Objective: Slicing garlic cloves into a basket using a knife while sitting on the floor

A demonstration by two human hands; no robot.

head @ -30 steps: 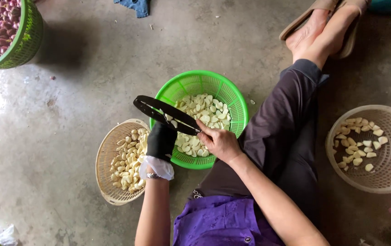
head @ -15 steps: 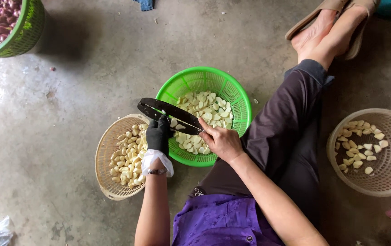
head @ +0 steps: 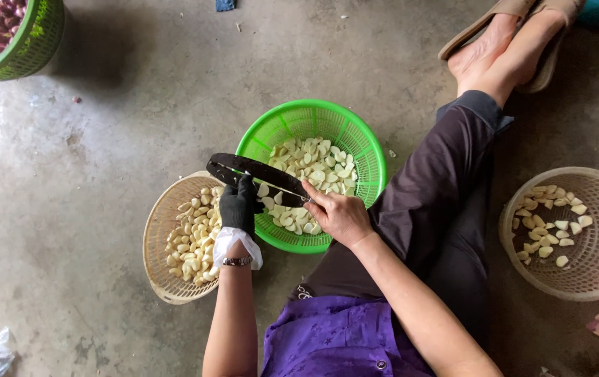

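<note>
Large dark knife (head: 257,174), broad black blade with a thin pale edge line. Long axis runs diagonal, from upper left over the tan basket's rim down to lower right, where the handle end disappears into the right hand. It's held in the air over the near-left rim of the green basket (head: 366,150), roughly flat to the floor.

Left hand (head: 238,204), in a black glove with a white cuff, is closed up under the blade's middle, fingers pinched on something small against the edge; what it is can't be made out. Right hand (head: 338,215), bare, is closed around the knife's handle at the lower right end. The hands are near each other, with the blade spanning between them.

Green basket holds pale sliced pieces (head: 313,167). Tan woven basket (head: 163,272) just left of it, touching, holds pale yellowish peeled cloves. Another tan basket (head: 593,272) well apart on the right, past the person's dark trouser leg (head: 439,202), has a few cut pieces. Green basket of purple bulbs (head: 30,49) at top left. Bare concrete floor (head: 125,119).
</note>
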